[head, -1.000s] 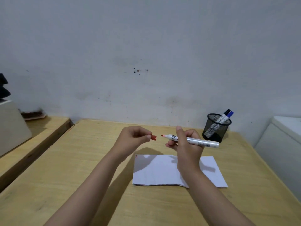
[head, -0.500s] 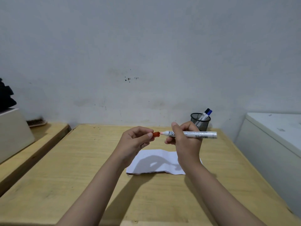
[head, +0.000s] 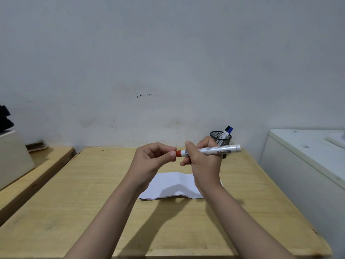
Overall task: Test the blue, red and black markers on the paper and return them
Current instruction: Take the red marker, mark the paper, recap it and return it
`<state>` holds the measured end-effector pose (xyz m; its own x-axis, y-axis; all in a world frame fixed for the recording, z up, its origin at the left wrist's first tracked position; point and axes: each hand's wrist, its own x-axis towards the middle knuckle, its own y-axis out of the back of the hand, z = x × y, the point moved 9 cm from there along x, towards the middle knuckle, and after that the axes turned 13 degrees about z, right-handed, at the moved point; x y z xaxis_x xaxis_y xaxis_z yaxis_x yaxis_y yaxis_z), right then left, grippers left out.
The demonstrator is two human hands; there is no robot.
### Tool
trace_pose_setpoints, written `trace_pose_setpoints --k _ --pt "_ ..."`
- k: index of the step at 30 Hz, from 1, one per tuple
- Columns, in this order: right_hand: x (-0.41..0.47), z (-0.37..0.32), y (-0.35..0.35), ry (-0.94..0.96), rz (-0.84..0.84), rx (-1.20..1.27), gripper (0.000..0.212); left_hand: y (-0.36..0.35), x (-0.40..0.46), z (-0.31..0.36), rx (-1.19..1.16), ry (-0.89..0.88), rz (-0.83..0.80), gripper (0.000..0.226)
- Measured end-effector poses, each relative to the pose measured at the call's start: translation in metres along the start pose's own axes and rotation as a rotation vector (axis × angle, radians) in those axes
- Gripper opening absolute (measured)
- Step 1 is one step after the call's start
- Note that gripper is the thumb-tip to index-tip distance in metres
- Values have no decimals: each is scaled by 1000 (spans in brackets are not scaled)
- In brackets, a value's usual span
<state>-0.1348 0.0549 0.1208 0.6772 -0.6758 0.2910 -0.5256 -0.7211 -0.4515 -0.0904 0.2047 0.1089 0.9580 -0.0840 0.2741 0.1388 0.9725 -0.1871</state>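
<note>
Right hand (head: 202,161) clenched around the barrel of the red marker (head: 212,149), barrel held roughly level above the table (head: 93,193), tail end pointing right. Left hand (head: 153,159) pinching the red cap (head: 178,153) between thumb and fingertips, cap seated against or nearly onto the marker's front end; whether fully clicked home cannot be told. Both hands raised clear of the paper (head: 171,186), which lies flat on the table just below and between the forearms. No ink marks discernible on the visible part of the paper; part of the sheet hidden behind the right wrist, so testing results not confirmable. Blue marker (head: 230,130) and black marker (head: 227,128) standing together in the mesh pen holder (head: 220,139) at the far right of the table, behind the right hand, caps up. Judged status: red marker at the capping stage, hence its test probably complete, return to the holder outstanding. Status of the blue and black markers undetermined: either already tested and returned, or not yet taken. Remaining steps, as a judgement: press cap until firmly closed, place red marker in the holder beside the other two, then handle any marker untested. Risk: cap left loose, tip drying or marking the hand.
</note>
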Motion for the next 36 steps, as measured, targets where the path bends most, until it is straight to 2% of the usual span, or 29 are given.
trace_pose_setpoints --k 3,6,9,10,11,14,16,21,25,31,36 --pt "2 6 -2 -76 -14 50 38 -1 -2 8 24 -46 13 10" --pt "3 29 -9 -342 -77 117 33 1 2 11 15 -66 118 10" --pt "-4 50 -9 -586 -179 -56 48 8 10 17 101 -150 294 8" --pt "-3 51 -5 -552 -209 -167 48 9 14 20 152 -182 336 8" --pt "4 46 1 -432 -219 -277 44 10 17 22 215 -215 360 10" --pt "30 6 16 185 -175 -566 31 -4 23 29 414 -329 342 16" --pt "39 -4 16 402 -233 -707 27 -23 25 31 468 -361 282 19" --pt "59 -7 19 484 -346 -625 21 -70 42 36 478 -416 177 18" --pt "85 -3 32 403 -286 -532 34 -103 65 30 473 -442 124 17" --pt "153 -7 73 401 -21 -464 50 -137 109 -7 439 -407 130 21" --pt "211 -22 110 469 225 -439 43 -150 150 -74 631 -288 88 27"
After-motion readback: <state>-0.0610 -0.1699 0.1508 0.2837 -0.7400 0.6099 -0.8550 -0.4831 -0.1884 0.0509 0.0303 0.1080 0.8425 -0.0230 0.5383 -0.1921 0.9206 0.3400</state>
